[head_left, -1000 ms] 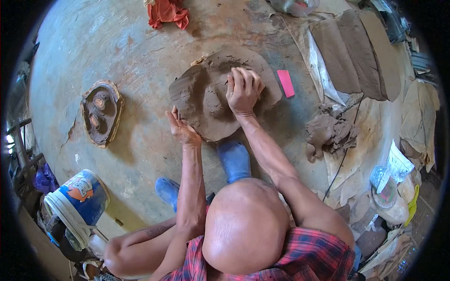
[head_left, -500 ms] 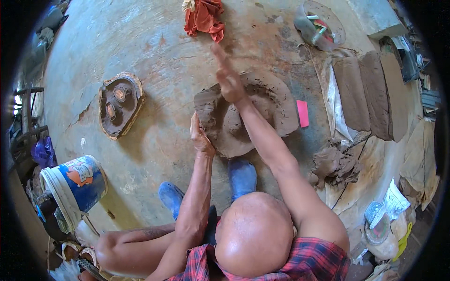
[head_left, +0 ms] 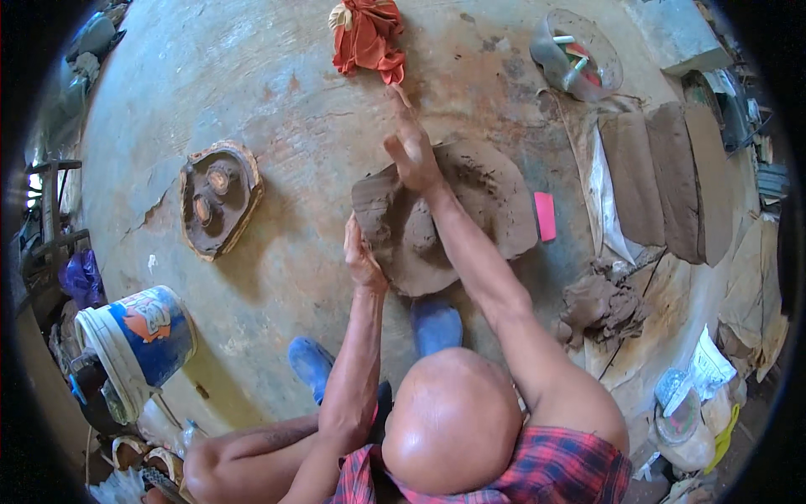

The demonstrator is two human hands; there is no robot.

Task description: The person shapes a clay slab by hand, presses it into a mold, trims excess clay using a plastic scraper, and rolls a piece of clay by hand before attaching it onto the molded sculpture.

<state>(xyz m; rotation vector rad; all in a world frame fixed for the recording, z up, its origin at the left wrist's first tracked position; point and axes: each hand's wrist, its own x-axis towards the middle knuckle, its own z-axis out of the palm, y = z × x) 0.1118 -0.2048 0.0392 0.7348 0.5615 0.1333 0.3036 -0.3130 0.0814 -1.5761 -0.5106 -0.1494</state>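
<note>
A broad grey-brown piece of wet clay (head_left: 504,202), with a hollowed middle and an uneven rim, lies on the floor in front of me. A rounded lump rises inside its hollow. My left hand (head_left: 363,259) rests flat along the clay's left side, fingers stretched out. Over the far left part of the clay, my right hand (head_left: 413,155) is extended with its fingers pointing away and its thumb apart. It holds nothing; whether its palm edge touches the clay I cannot tell.
Left stands a clay-lined mould (head_left: 220,200) with two round bumps. A pink card (head_left: 545,216) lies right of the clay. Further right are clay slabs (head_left: 631,176), a loose clay heap (head_left: 600,304) and a plastic basin (head_left: 550,63). Red cloth (head_left: 367,38) lies ahead; a bucket (head_left: 164,332) lies left.
The whole view has shifted slightly, so things on the floor appear a little lower. My right hand has turned slightly, its thumb standing out more. My left hand keeps its place against the clay.
</note>
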